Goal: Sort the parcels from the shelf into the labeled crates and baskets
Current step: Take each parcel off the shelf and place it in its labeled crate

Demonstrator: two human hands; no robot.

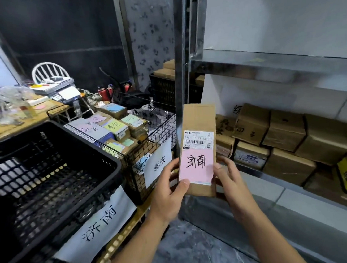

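I hold a long cardboard parcel upright in front of me, its face bearing a barcode label and a pink note with handwritten characters. My left hand grips its lower left edge, thumb on the pink note. My right hand holds its lower right edge. At the left stands a black plastic crate with a white paper sign showing the same characters as the pink note. Behind it a black wire basket with another white sign holds several labelled parcels. More cardboard parcels lie on the metal shelf at the right.
A steel shelf upright rises just behind the held parcel. Further back stand another dark crate with boxes, red fire extinguishers, a label printer on a cluttered wooden desk, and a white chair.
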